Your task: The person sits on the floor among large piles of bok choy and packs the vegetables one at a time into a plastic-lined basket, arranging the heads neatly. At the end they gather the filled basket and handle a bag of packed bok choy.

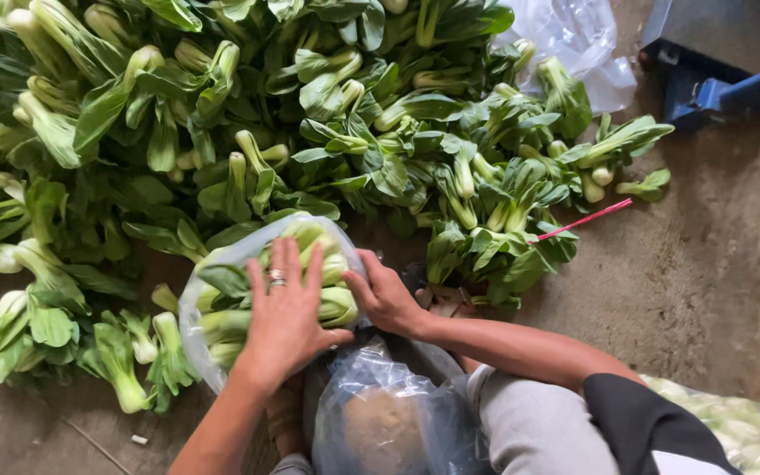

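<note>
Left hand [285,318] flat on bagged bok choy [222,325], right hand [386,295] gripping its edge

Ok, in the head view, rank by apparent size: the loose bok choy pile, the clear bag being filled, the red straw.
1. Loose bok choy pile, by far the largest.
2. Clear bag under left hand and right hand.
3. Red straw, thinnest and smallest.

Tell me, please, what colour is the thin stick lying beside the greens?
The thin stick is red, in the head view.
</note>
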